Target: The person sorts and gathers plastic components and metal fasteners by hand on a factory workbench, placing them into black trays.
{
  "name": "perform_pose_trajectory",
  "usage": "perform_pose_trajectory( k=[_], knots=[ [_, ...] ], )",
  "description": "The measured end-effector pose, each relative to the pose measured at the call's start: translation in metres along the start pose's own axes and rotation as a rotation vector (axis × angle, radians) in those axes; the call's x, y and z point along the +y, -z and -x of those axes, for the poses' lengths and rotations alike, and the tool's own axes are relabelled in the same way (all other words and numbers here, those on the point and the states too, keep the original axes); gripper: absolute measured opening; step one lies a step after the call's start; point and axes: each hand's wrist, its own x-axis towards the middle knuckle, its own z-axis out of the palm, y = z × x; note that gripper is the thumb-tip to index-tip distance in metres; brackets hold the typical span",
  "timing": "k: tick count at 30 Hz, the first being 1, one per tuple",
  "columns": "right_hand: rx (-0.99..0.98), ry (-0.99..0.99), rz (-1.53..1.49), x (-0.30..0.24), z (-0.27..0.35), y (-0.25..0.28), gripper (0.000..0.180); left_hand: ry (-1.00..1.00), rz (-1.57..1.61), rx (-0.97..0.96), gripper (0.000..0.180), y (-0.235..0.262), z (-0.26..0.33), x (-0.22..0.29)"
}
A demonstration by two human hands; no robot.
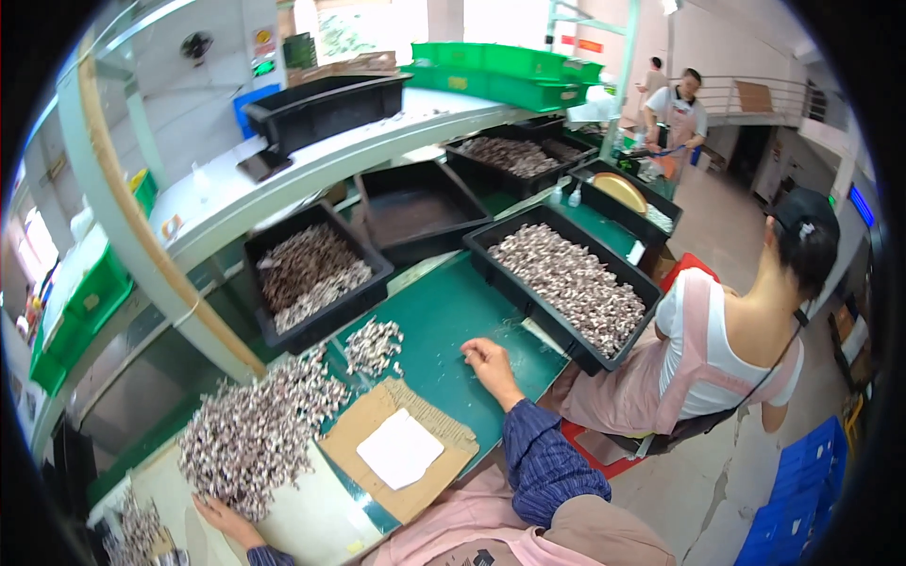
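Note:
My left hand (227, 521) lies at the near edge of a big heap of small brown-and-white pieces (250, 429), its fingers stretched out against them. Over the green work surface (444, 321) is my right hand (493, 368), fingers curled together; whatever they may hold is too small to make out. A smaller cluster of the same pieces (374, 347) sits between the heap and that hand. In front of me a brown cardboard sheet (363, 415) carries a white square pad (400, 449).
Beyond my right hand stands a black bin (571, 288) full of these pieces. Another black bin (311, 269) holds darker and lighter ones. A shelf (330, 156) spans above, with a green post (156, 217) at left. A seated co-worker (717, 349) is close on my right.

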Motion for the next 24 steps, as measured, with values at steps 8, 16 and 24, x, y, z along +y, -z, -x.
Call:
perform_pose_trajectory(
  k=[8,16,24],
  knots=[
    [-0.074,0.033,0.014,0.003,-0.01,-0.001,0.012,0.004,0.132,-0.009,0.056,0.003,0.013,0.035],
    [-0.322,0.123,0.173,-0.045,-0.032,-0.044,0.013,0.026,0.174,-0.012,0.055,0.004,0.031,0.052],
    [-0.52,0.146,0.542,-0.064,-0.026,-0.097,0.016,0.084,0.218,0.031,0.054,0.019,0.033,0.064]
  ],
)
